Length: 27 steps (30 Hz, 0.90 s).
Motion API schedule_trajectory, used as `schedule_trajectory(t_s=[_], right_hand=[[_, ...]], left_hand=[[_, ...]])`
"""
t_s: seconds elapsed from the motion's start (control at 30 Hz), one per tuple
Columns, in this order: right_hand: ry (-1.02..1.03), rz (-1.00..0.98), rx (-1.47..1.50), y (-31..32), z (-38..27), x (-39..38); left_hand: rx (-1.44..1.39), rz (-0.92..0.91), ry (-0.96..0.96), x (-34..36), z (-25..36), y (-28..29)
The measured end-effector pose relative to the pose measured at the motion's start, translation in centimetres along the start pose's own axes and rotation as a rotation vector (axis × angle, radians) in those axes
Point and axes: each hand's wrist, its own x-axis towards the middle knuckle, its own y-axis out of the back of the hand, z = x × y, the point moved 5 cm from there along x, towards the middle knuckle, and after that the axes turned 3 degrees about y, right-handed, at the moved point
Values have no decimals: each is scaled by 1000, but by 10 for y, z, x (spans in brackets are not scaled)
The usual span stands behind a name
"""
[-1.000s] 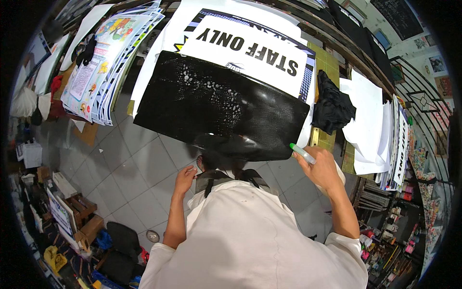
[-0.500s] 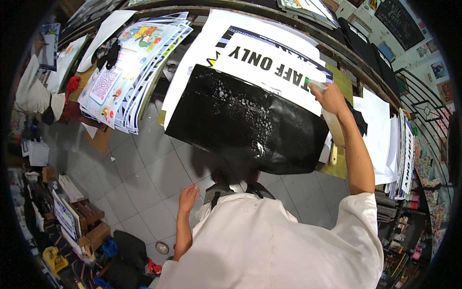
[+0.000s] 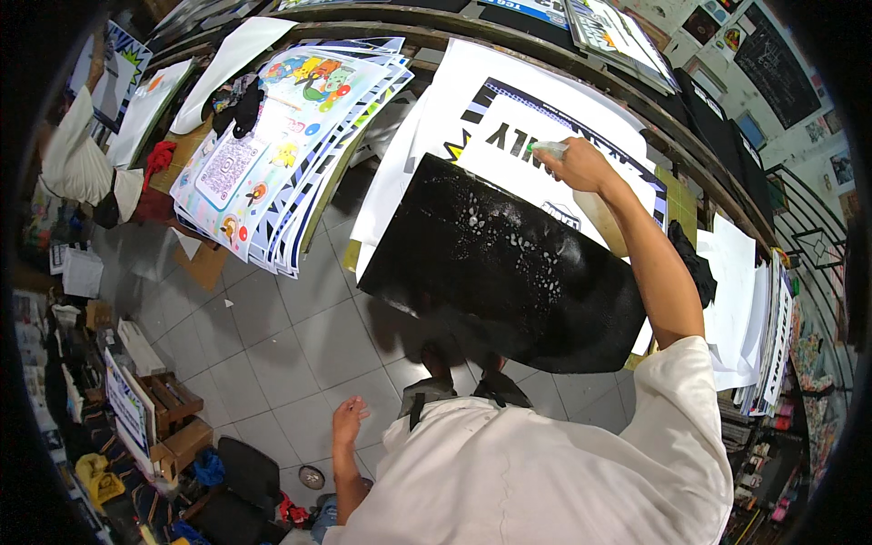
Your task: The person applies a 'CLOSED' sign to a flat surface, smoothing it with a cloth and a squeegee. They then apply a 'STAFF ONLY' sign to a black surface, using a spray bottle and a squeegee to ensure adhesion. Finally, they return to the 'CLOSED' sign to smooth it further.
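Note:
My right hand point(image 3: 581, 165) grips the top of a spray bottle point(image 3: 601, 218) with a green-tipped nozzle and a pale, translucent body. It hovers over a white sign sheet point(image 3: 495, 163) with bold black lettering, partly covered by my hand and the bottle. A glossy black sheet point(image 3: 454, 282), beaded with droplets across its middle, overlaps the sign's near edge and juts past the table toward me. Off to the lower left, my left hand point(image 3: 350, 420) hangs above the floor, open and holding nothing.
Printed colourful posters point(image 3: 282, 136) are stacked at the left of the table. A black cloth point(image 3: 690, 263) and white sheets point(image 3: 727, 300) lie to the right. Below are a tiled floor point(image 3: 291, 345), a black chair point(image 3: 245, 472) and wooden crates point(image 3: 168, 400).
My right hand has carried the spray bottle leftward across the lettered sign. The left hand stays low and empty. The whole view has shifted, so the table sits further right and lower.

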Motion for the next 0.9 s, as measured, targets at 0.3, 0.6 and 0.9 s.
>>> schedule_trajectory(t_s=[0.3, 0.6, 0.9], right_hand=[[-133, 219, -145, 24, 65, 38], [-173, 322, -183, 86, 144, 61], [-214, 146, -209, 105, 236, -47]], left_hand=[[-7, -3, 6, 3, 33, -22], [-24, 56, -55, 4, 31, -25], [76, -40, 50, -7, 4, -96]])
